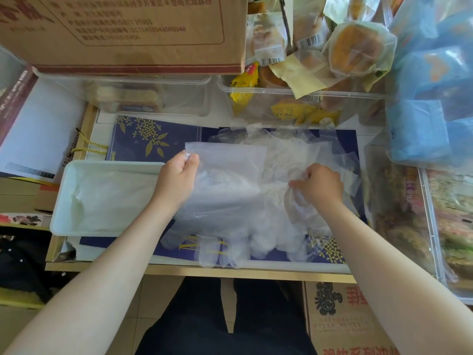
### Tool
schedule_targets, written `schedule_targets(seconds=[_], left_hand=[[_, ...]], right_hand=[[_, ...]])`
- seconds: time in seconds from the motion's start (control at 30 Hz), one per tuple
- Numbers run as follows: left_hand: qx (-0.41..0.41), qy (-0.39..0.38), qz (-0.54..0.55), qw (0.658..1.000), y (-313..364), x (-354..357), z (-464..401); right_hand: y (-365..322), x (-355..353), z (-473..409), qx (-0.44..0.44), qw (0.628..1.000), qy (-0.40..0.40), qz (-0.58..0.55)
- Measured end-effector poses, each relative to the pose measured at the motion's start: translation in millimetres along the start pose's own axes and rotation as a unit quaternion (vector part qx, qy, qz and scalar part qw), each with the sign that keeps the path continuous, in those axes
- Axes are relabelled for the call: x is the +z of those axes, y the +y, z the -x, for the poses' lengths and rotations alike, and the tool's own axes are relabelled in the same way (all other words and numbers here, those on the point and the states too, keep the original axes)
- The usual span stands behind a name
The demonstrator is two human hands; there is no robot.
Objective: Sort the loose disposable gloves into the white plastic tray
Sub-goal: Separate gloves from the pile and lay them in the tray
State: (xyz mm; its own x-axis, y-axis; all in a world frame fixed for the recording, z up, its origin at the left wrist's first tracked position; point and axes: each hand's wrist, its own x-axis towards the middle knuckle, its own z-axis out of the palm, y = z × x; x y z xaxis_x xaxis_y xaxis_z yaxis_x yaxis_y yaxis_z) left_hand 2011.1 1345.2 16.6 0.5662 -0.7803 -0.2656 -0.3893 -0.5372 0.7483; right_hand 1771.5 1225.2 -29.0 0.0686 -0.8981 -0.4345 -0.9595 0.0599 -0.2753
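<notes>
**Glove lifted beside the tray**

The left hand (179,175) pinches the cuff corner of a clear glove (225,180); its long axis runs toward the person, fingers at the near table edge. The white tray (76,226), already holding some film, lies immediately left, nearer this hand. The right hand (320,185) grasps crumpled film in the loose pile (294,155). Carton print is blurred; only "348" reads on the brown box (128,34)

i have just one camera, up on the person's head. it looks forward and down onto the table (204,270), close in. both forearms reach up from the bottom edge. the view is wide, so the sides bend. no second view shares anything.
</notes>
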Motion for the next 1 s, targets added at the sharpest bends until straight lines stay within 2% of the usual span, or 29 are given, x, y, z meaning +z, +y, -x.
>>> schedule_targets(seconds=[0.13, 0.23, 0.3, 0.4, 0.5, 0.67, 0.77, 0.83, 0.9, 1.0], left_hand=[[0.018, -0.014, 0.005, 1.000, 0.7, -2.0, 2.0], [0.067, -0.037, 0.001, 0.997, 4.7, -8.0, 6.3], [0.104, -0.063, -0.021, 0.992, 9.6, -11.0, 9.8], [0.180, -0.097, -0.040, 0.978, 23.0, -15.4, 14.6], [0.316, -0.108, -0.084, 0.939, 40.1, -17.5, 19.7], [0.459, -0.096, -0.158, 0.869, 73.0, -18.0, 29.7], [0.489, -0.125, -0.189, 0.842, 82.5, -14.8, 28.6], [0.481, -0.143, -0.180, 0.846, 83.7, -11.8, 27.9], [0.462, -0.144, -0.122, 0.866, 82.8, -12.1, 27.6], [0.367, -0.145, 0.015, 0.919, 81.4, -18.2, 25.2]], right_hand=[[2.1, -8.4, 2.8, -0.040, 0.996, -0.029, -0.073], [-4.0, -31.3, 10.1, -0.066, 0.982, -0.044, -0.171], [-9.6, -51.9, 15.6, -0.086, 0.976, -0.037, -0.196], [-17.7, -78.8, 23.7, -0.144, 0.972, -0.022, -0.184], [-24.3, -97.7, 33.7, -0.214, 0.958, -0.056, -0.183], [-42.3, -113.8, 51.3, -0.341, 0.936, -0.075, -0.039], [-52.9, -116.6, 63.1, -0.396, 0.915, -0.075, 0.015], [-58.0, -118.9, 71.6, -0.416, 0.906, -0.071, 0.041], [-57.8, -124.4, 75.6, -0.410, 0.910, -0.057, 0.020], [-43.6, -137.8, 73.7, -0.310, 0.941, -0.051, -0.123]])
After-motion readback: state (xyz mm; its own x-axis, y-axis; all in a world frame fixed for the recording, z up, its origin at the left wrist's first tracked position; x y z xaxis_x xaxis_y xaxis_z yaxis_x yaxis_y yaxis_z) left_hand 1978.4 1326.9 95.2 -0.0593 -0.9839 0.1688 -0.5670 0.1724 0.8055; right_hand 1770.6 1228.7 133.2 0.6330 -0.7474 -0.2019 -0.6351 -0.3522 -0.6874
